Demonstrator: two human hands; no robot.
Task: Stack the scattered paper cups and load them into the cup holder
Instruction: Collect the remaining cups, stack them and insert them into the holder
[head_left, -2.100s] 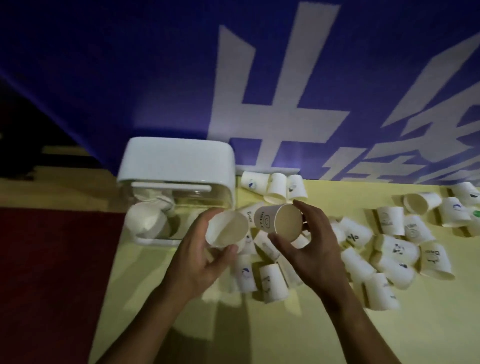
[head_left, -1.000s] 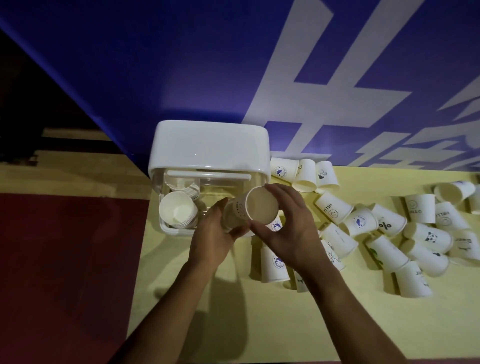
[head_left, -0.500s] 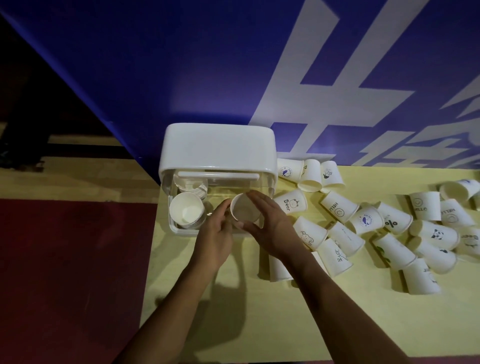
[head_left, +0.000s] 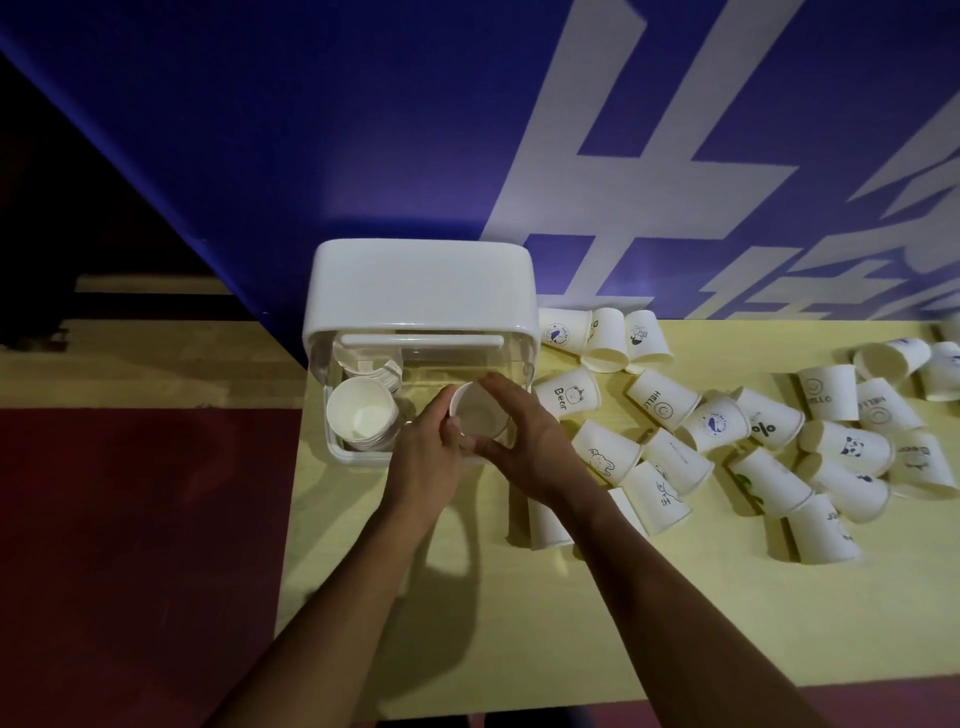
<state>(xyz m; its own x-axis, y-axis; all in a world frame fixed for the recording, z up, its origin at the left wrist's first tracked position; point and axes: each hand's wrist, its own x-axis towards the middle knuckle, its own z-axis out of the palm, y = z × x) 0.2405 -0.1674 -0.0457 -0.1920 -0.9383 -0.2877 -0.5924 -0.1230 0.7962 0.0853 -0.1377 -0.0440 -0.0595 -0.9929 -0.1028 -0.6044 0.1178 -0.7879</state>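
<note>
The cup holder (head_left: 421, 291) is a white box with a clear front bin, standing at the table's far left. A stack of white cups (head_left: 361, 413) sits mouth-up in its left part, another stack behind it. My left hand (head_left: 428, 457) and my right hand (head_left: 524, 441) both grip a small stack of paper cups (head_left: 480, 415), mouth-up, at the bin's right part. Whether it rests on the bin floor I cannot tell. Several scattered paper cups (head_left: 662, 400) lie to the right.
The yellow table (head_left: 493, 623) ends on the left just beside the holder, with red floor (head_left: 130, 545) below. A blue banner with white characters (head_left: 623, 156) rises right behind the holder and the cups. More printed cups (head_left: 852, 452) lie toward the right edge.
Both hands brought two cups together into one stack, then carried it leftward and down into the right part of the holder's bin. The view shifted slightly.
</note>
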